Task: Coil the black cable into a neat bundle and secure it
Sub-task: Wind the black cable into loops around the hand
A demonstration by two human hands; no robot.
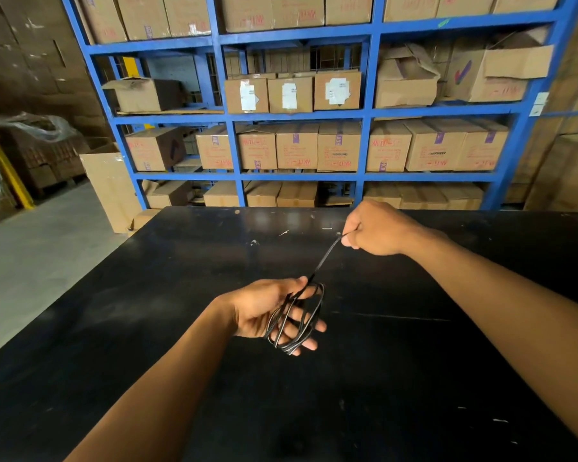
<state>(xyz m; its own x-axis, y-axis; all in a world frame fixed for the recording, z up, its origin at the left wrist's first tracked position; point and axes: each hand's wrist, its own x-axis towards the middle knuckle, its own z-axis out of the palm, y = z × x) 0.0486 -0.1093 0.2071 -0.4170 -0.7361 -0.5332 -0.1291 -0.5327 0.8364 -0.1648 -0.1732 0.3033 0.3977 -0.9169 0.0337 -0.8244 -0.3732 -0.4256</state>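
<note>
The black cable (306,320) is wound in several loops around the spread fingers of my left hand (267,310), held over the middle of the black table (147,328). From the loops a taut strand runs up and to the right into my right hand (377,230). That hand pinches the strand's end between thumb and fingers, above the far part of the table. The cable's end is hidden inside the right fist.
Behind the table stands a blue metal rack (367,111) filled with cardboard boxes. A tall cardboard box (111,188) stands on the grey floor at the table's far left corner. More stacked cartons line the left wall.
</note>
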